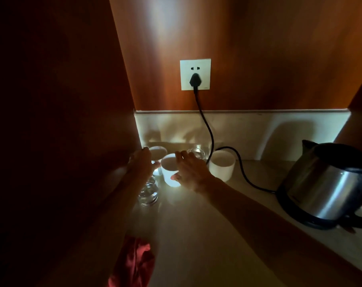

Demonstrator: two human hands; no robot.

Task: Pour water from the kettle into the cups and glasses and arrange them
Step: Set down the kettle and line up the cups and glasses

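Observation:
Three white cups stand at the back left of the pale counter (pixel 196 224): one at the rear (pixel 158 153), one in the middle (pixel 169 172), one further right (pixel 222 164). My right hand (pixel 191 170) wraps around the right side of the middle cup, thumb low on its front. My left hand (pixel 140 162) reaches in beside the rear cup, over a clear glass (pixel 148 192); what its fingers touch is hidden. Another glass (pixel 197 154) stands behind my right hand. The steel kettle (pixel 325 183) sits on its black base at the right.
A black cord (pixel 207 129) runs from the wall socket (pixel 195 74) down behind the cups and across the counter to the kettle base. Dark wooden walls close in on the left and the back. A red sleeve (pixel 134 264) shows at the bottom.

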